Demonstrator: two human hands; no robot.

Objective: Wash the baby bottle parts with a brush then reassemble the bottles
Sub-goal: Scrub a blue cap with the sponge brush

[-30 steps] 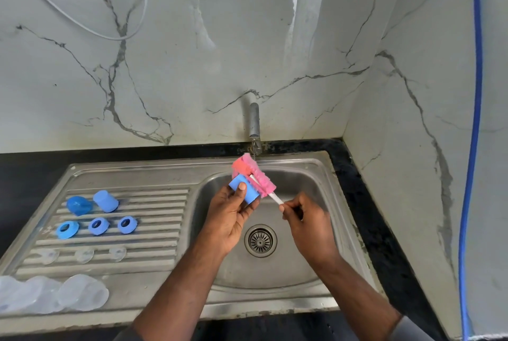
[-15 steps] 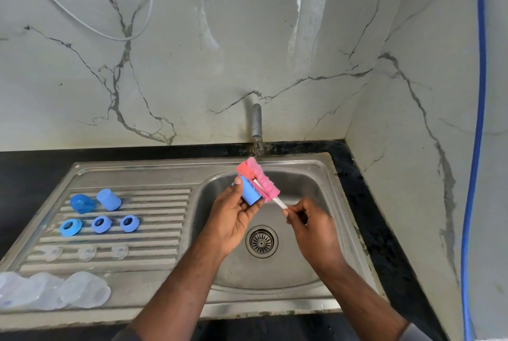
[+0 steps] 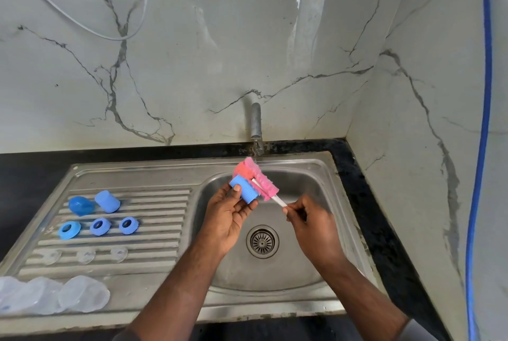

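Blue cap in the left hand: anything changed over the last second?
Very little. The left hand keeps gripping the blue cap, thumb shifted slightly along it; the right hand keeps pinching the brush handle, pink head against the cap under the tap. Nothing taken or released. The parts on the drainboard lie unmoved.

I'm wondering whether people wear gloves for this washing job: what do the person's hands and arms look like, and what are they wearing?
No gloves: the left hand and right hand are bare, with no ring, watch or bracelet visible on fingers or wrists. Both forearms are bare too. A grey sleeve shows only near the right elbow, at the picture's bottom edge.
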